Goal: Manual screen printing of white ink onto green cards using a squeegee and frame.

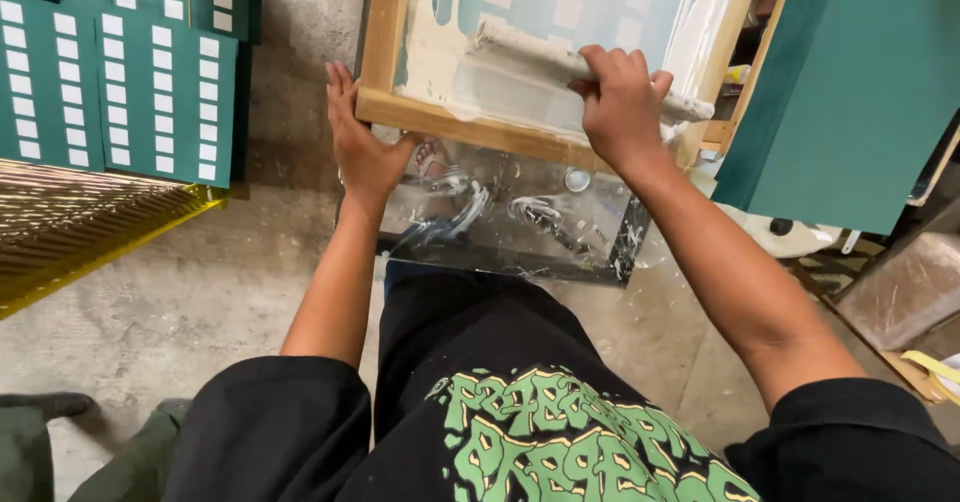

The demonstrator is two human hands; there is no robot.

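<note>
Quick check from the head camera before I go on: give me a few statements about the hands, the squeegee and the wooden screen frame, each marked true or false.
1. The right hand grips the squeegee on the screen. True.
2. The left hand holds a brush. False: it rests flat against the corner of the wooden frame.
3. Green sheets with white squares lie to the left. True.
4. The ink on the screen is red. False: it is off-white.
5. Both hands are on the squeegee. False: only the right.

Top of the wooden screen frame [440,117] runs off the picture's upper edge; the right hand [622,102] covers the middle of the squeegee [530,52], paste hides its blade. What's under the glass table [520,232] is a smeary blur; can't tell.
</note>
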